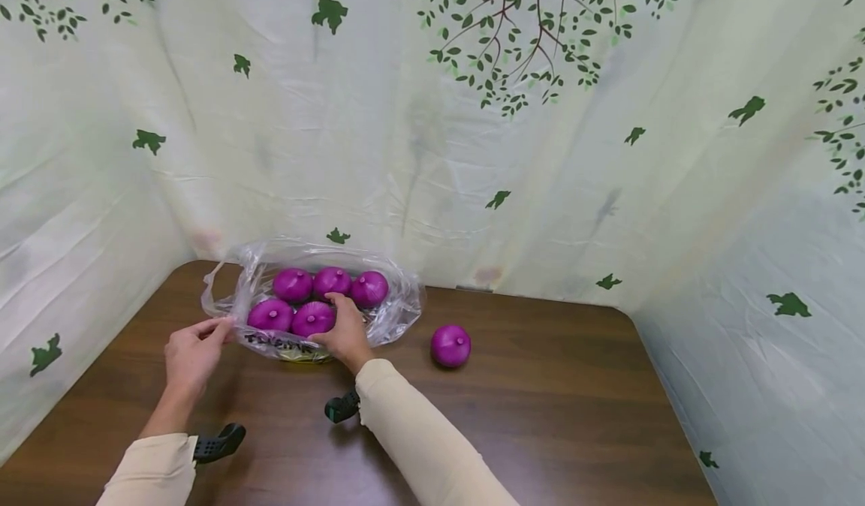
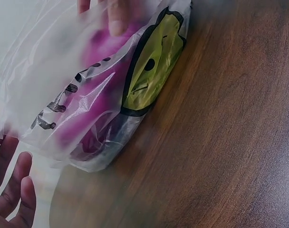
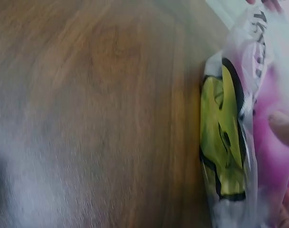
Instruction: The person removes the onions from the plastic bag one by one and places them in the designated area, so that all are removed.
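Both arms wear long cream sleeves (image 1: 419,431); a dark green-black camera mount (image 1: 341,407) is strapped at each wrist; hands bare.

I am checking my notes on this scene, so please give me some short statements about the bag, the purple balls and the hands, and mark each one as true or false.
1. Five purple balls lie inside the clear plastic bag. True.
2. A sixth purple ball rests on the wooden table, outside the bag. True.
3. The loose ball lies to the left of the bag. False: it lies to the bag's right.
4. The right hand is far from the bag. False: it rests at the bag's opening, on a ball.
5. The left hand holds the bag's edge. True.
6. The bag is plain, with no print. False: it shows black letters and a yellow-green figure.
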A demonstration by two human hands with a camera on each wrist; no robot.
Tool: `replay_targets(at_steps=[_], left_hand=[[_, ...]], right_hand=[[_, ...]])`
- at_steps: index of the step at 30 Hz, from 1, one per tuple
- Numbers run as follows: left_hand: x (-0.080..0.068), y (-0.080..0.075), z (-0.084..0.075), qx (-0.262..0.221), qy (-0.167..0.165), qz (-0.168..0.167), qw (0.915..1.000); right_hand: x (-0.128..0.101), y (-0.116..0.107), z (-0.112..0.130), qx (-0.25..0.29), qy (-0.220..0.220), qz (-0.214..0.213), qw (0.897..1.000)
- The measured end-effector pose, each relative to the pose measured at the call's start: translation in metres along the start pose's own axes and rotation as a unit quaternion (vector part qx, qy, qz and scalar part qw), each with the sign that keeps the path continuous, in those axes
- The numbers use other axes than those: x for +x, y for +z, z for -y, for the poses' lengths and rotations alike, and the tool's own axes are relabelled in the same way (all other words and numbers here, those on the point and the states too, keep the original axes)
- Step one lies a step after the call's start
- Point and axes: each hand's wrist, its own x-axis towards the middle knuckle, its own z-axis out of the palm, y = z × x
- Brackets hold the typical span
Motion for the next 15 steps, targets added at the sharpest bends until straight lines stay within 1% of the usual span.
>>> replay_targets(at_steps=[3, 9, 15], left_hand=[[-0.001, -0.001, 0.000, -0.002, 0.006, 0.000, 1.0000], [-0.004, -0.003, 0.002, 0.010, 0.012, 0.001, 0.9999], [-0.004, -0.004, 0.004, 0.003, 0.014, -0.007, 0.9999]], right_hand=[[-0.001, 0.004, 0.003, -0.008, 0.000, -0.009, 1.000], [-0.006, 0.013, 0.002, 0.000, 0.026, -0.013, 1.000], [-0.005, 0.019, 0.002, -0.006, 0.009, -0.014, 1.000]])
